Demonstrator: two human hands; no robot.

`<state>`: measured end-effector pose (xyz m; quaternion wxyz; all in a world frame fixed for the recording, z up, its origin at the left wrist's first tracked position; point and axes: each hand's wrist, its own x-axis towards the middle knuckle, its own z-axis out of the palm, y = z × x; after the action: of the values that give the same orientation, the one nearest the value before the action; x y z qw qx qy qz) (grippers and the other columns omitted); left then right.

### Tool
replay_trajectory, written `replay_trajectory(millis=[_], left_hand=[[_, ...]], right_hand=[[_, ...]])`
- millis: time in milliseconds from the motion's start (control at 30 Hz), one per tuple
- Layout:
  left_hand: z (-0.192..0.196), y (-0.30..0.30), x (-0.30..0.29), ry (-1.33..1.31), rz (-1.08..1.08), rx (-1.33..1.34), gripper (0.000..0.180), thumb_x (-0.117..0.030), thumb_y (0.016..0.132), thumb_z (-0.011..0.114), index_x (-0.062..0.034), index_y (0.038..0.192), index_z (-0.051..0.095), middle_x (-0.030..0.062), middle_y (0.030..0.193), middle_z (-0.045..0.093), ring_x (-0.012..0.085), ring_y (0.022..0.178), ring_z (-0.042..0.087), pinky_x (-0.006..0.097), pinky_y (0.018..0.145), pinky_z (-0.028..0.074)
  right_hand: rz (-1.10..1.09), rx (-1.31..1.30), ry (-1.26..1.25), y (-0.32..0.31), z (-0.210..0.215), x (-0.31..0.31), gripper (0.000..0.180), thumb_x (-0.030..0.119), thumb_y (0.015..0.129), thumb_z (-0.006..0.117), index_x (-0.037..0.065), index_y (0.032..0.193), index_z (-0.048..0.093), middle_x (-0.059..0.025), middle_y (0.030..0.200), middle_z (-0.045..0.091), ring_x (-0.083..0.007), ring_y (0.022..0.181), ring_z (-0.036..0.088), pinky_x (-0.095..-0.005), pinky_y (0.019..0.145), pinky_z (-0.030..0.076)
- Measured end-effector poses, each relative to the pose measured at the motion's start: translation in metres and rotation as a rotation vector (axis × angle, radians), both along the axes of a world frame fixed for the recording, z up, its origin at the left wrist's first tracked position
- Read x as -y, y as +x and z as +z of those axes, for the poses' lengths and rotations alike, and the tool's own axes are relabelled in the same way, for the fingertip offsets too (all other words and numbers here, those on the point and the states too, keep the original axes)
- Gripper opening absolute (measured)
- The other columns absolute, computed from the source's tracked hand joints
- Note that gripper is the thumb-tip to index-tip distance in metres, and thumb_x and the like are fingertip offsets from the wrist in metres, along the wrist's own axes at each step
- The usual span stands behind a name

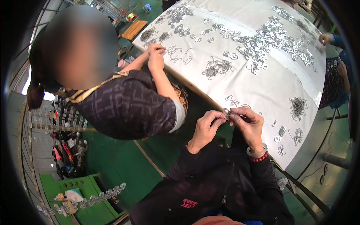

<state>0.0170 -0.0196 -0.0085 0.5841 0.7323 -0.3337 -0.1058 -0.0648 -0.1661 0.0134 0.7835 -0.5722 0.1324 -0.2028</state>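
In front of my body, at the near edge of the table, a small silvery metal buckle (226, 111) sits between my fingertips. My left hand (205, 129) pinches it from the left with thumb and forefinger. My right hand (248, 125) closes on its other side, also in a pinch; whether a wire piece is in those fingers too is hidden. Just beyond my hands lie a few loose bent wire hooks (235, 101). To the right of my right hand are a couple of metal buckles (279, 134) and a small heap of wire hooks (298, 136).
A pale-covered table (255, 86) carries a large spread of metal buckles (268, 39) and a tangle of wire hooks (217, 67). A co-worker (127, 101) works close on my left. Another person's hand (325, 39) rests at the far right edge. Green trays (80, 195) stand lower left.
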Motion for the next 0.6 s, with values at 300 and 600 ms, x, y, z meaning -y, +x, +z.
replay_trajectory(millis=[300, 600], left_hand=[[-0.049, 0.071, 0.023, -0.079, 0.264, -0.216, 0.027, -0.021, 0.1, 0.053, 0.0041, 0.108, 0.06, 0.0096, 0.097, 0.068, 0.0137, 0.086, 0.063, 0.026, 0.075, 0.049], [-0.085, 0.145, 0.076, 0.51, 0.375, 0.481, 0.013, -0.014, 0.086, 0.064, -0.0015, 0.086, 0.067, 0.0165, 0.083, 0.062, 0.0368, 0.077, 0.061, 0.044, 0.07, 0.048]], right_hand=[[0.11, 0.047, 0.019, -0.001, -0.008, 0.002, 0.015, -0.014, 0.082, 0.063, -0.007, 0.095, 0.068, -0.0108, 0.091, 0.064, -0.0144, 0.071, 0.065, -0.0227, 0.063, 0.052], [0.133, 0.013, 0.093, -0.007, -0.013, -0.001, 0.016, -0.014, 0.082, 0.062, -0.007, 0.095, 0.068, -0.0111, 0.093, 0.064, -0.0139, 0.072, 0.064, -0.0226, 0.063, 0.053]])
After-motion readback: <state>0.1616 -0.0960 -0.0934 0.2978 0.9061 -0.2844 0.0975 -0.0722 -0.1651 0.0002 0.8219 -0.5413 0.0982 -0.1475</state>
